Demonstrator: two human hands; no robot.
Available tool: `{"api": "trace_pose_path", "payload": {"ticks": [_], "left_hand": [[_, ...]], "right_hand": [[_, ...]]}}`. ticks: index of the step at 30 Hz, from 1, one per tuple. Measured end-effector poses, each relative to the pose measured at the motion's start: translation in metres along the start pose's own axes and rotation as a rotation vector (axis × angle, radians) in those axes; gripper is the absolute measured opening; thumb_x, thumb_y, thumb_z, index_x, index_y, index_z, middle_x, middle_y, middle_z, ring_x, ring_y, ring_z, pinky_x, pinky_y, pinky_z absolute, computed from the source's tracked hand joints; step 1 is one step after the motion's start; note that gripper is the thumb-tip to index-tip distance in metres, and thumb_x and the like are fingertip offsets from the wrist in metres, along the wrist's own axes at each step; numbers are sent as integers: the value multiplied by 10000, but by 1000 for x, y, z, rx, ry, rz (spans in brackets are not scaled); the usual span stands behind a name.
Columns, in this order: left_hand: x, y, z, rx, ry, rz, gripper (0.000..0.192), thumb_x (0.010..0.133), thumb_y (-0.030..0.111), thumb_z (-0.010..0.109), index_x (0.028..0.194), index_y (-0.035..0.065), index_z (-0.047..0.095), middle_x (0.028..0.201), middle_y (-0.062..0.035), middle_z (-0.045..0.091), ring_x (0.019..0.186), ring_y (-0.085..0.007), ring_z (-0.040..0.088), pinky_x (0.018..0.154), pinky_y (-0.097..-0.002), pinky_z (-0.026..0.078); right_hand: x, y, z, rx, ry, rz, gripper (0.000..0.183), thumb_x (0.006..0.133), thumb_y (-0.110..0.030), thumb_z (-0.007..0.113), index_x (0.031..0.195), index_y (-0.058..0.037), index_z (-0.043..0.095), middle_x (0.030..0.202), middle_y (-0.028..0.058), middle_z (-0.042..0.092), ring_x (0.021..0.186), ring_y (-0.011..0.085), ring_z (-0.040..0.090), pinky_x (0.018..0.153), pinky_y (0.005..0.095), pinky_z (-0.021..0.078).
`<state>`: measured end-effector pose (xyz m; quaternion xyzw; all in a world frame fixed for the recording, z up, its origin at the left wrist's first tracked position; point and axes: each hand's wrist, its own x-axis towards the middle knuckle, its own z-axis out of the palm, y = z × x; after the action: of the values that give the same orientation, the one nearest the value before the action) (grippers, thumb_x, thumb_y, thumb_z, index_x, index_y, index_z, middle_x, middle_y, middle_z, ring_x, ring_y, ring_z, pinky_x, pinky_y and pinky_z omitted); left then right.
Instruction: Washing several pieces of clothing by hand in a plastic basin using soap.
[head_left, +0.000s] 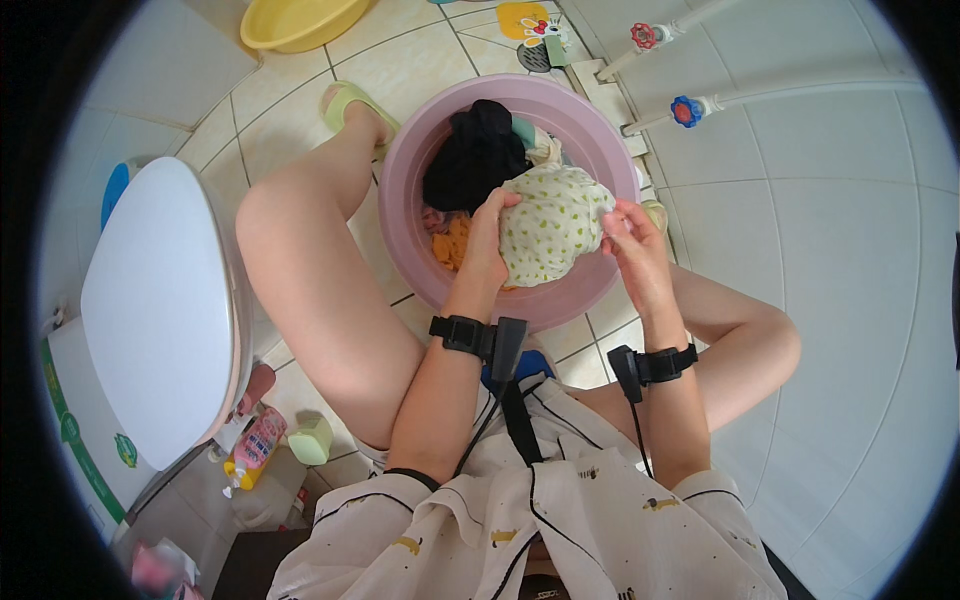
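Observation:
A white cloth with green spots (553, 225) is held up over a round pink plastic basin (401, 187) between my knees. My left hand (491, 236) grips the cloth's left side, thumb on top. At its right edge, my right hand (634, 240) pinches the fabric between thumb and fingers. Inside the basin a black garment (476, 157) lies at the upper left, with an orange cloth (451, 241) and a pinkish cloth (433, 220) below it. A cream cloth (546, 148) and a teal one (523, 131) show behind the spotted cloth. The basin's bottom is mostly hidden.
A toilet with its lid down (157, 307) stands at left, with bottles (259, 439) and a pale green container (310, 440) beside it. Beyond are a yellow basin (300, 26) and a floor drain (534, 57). Pipes with red (643, 35) and blue (685, 112) valve handles run along the right wall.

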<state>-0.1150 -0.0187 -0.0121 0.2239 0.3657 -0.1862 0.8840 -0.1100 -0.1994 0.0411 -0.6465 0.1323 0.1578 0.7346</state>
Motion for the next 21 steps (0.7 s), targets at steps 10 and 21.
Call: {"api": "trace_pose_path", "payload": {"ticks": [10,21], "left_hand": [[2,-6,-1,139,4,42,374,682,236,595,1006,51,564,958,-77,608,844,-216,600,767,-340,489],[-1,0,-1,23,18,29,336,694,228,583,982,55,571,949,-79,607,841,-220,598,762,-347,491]], "right_hand": [[13,25,-11,-357,175,-108,158,898,-124,518,978,4,563,727,-17,537,571,46,452,475,179,355],[7,-1,-20,389,117,80,286,932,-239,468,701,-70,473,586,-19,394,460,57,327,390,208,242]]}}
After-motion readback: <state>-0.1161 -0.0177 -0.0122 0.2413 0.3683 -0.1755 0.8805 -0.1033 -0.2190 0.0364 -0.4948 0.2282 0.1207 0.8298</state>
